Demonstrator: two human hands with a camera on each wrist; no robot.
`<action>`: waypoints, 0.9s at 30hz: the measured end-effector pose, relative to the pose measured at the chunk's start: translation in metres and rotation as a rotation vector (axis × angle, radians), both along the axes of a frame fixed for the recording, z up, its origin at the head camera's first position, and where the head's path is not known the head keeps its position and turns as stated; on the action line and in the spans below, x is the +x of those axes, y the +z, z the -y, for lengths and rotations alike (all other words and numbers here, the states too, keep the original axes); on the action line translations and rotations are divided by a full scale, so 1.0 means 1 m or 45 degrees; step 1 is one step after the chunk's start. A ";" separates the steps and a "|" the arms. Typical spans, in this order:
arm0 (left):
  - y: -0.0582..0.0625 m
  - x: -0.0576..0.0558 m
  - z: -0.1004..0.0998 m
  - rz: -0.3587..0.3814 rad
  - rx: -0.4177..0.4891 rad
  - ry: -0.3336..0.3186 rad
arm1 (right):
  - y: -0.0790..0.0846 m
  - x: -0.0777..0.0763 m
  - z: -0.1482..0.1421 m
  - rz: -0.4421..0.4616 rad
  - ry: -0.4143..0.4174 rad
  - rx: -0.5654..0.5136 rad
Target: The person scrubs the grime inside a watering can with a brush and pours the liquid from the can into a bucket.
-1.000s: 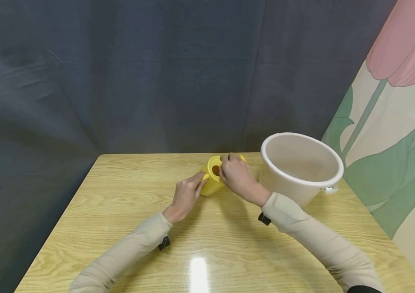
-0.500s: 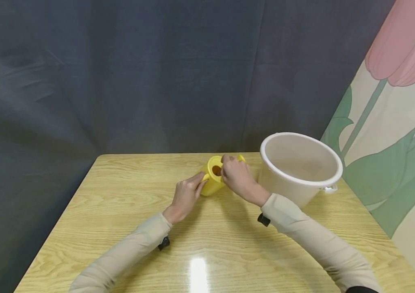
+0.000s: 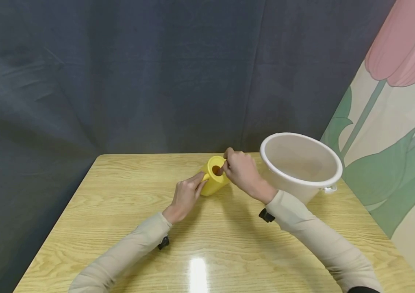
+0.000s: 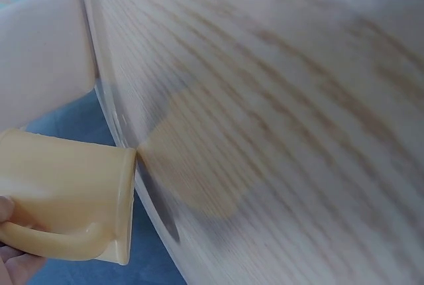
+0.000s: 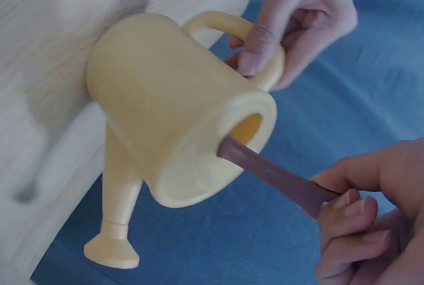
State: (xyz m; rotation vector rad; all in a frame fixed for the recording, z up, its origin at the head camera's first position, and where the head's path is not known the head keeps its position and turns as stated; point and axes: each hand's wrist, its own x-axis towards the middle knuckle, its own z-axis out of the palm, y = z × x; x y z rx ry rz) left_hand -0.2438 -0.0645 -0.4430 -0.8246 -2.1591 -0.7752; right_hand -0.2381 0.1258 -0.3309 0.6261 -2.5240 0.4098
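Wooden table (image 3: 130, 183) beneath, left hand (image 3: 185, 197) holds watering can (image 5: 165, 93), right hand (image 3: 244, 173) pinches purplish stick (image 5: 273, 173).

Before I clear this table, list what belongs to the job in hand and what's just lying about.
In use:
yellow cylindrical watering can, in the left hand
slim brownish object, in the right hand

Seemingly idle:
round white bucket, not held

My head view looks forward and down across the pale wood-grained desk (image 3: 134, 185) from well back, while my two tilted wrist views sit close, the left skimming its surface and the right facing the open top of the smooth yellow cylindrical watering can (image 5: 159, 89) all three share.
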 end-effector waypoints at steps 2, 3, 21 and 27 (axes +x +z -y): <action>0.000 0.000 0.000 0.005 0.002 0.000 | 0.003 0.000 -0.001 0.022 -0.011 -0.010; 0.000 -0.001 0.000 0.006 0.002 0.001 | 0.004 -0.001 -0.001 0.036 -0.014 -0.013; 0.002 0.000 -0.001 0.000 0.002 -0.021 | -0.027 -0.008 0.003 0.015 -0.027 0.030; 0.002 0.001 0.000 0.019 0.004 -0.025 | -0.023 -0.008 -0.002 0.046 0.014 -0.032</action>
